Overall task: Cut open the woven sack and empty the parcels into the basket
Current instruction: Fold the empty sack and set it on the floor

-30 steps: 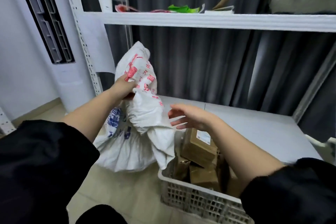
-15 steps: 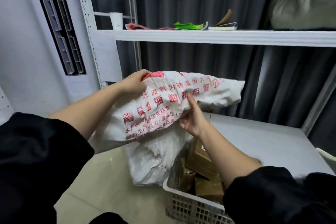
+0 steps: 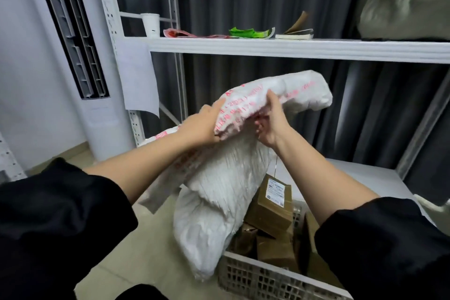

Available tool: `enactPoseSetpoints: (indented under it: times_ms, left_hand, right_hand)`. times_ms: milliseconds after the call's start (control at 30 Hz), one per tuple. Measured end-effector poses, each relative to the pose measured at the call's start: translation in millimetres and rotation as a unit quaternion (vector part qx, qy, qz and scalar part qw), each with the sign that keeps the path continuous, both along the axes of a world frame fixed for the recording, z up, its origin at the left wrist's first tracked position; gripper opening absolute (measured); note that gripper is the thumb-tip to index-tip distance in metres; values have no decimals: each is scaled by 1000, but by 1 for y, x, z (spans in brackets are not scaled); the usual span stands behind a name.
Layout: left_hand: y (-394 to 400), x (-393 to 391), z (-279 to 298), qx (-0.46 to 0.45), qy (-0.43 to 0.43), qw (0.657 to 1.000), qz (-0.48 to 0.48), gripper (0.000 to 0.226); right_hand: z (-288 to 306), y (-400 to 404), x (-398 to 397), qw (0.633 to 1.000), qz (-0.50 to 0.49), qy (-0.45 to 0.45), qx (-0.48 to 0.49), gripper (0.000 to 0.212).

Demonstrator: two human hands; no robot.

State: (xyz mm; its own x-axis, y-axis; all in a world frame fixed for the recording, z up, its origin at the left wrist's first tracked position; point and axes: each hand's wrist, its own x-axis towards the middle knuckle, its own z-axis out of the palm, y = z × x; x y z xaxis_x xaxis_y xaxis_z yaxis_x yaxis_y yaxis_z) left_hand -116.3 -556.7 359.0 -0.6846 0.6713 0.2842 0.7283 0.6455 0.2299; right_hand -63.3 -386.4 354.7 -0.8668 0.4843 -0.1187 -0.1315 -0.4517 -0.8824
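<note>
Sitting nearest at the bottom is the white plastic basket (image 3: pixel 263 277) with lattice walls, already holding brown cardboard parcels (image 3: pixel 270 216); the top one has a white shipping label (image 3: pixel 276 190) but the print is too small to read. Draped over the basket's left edge and hanging down toward the floor is the white woven sack (image 3: pixel 219 190), its upper part lifted above the parcels. Both grips are on it: the left hand (image 3: pixel 202 126) has fingers curled into the fabric on the left side, and the right hand (image 3: pixel 271 124) pinches a fold from underneath with its thumb on top. Red Chinese characters run across the raised part of the sack, too blurred to make out. Further back, the white shelf (image 3: pixel 292 48) carries a paper cup (image 3: pixel 151 24), a red wrapper (image 3: pixel 190 34), a green packet (image 3: pixel 250 32) and a small book (image 3: pixel 294 36).
</note>
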Motion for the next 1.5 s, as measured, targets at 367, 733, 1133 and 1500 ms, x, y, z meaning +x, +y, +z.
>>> enactPoseSetpoints:
  times_ms: [367, 733, 1133, 1500]
  left_hand:
    - [-14, -6, 16, 150, -405, 900, -64, 38]
    - [-31, -15, 2, -21, -314, 948, 32, 67]
    - [-84, -17, -81, 231, -610, 740, 163, 61]
    - [-49, -43, 31, 468, -452, 748, 132, 14]
  right_hand:
    - [-23, 10, 12, 982, 119, 130, -70, 57]
    - [3, 34, 19, 986, -143, 81, 1, 56]
    - [26, 74, 56, 970, -126, 180, -103, 58]
    - [31, 72, 79, 963, -77, 241, -90, 67]
